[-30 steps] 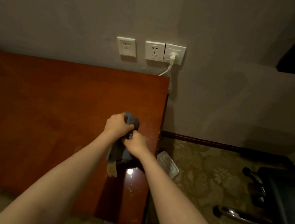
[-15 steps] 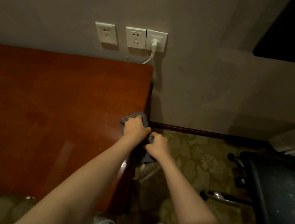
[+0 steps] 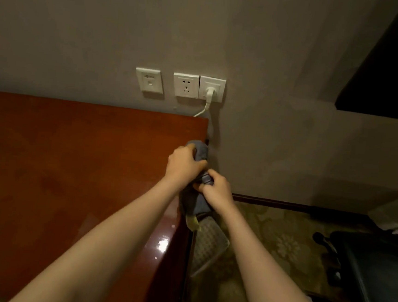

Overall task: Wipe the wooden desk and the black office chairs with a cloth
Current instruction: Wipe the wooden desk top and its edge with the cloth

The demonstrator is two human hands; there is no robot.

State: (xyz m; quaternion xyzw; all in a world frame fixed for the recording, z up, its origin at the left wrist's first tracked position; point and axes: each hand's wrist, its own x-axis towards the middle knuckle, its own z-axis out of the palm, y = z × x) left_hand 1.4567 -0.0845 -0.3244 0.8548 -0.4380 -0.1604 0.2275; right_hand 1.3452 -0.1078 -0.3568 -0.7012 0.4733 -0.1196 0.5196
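I count my left hand (image 3: 183, 165) and right hand (image 3: 217, 192), one desk (image 3: 71, 163), one cloth (image 3: 202, 151), one chair (image 3: 379, 275), three wall plates (image 3: 149, 80), one plug (image 3: 209, 92).

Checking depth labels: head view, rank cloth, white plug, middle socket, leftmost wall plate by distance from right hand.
1. cloth, in the right hand grip
2. white plug, on wall above
3. middle socket, left of plug
4. leftmost wall plate, farthest left

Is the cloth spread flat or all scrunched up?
Scrunched: the left hand and right hand grip the cloth in a bunch, one end hanging.
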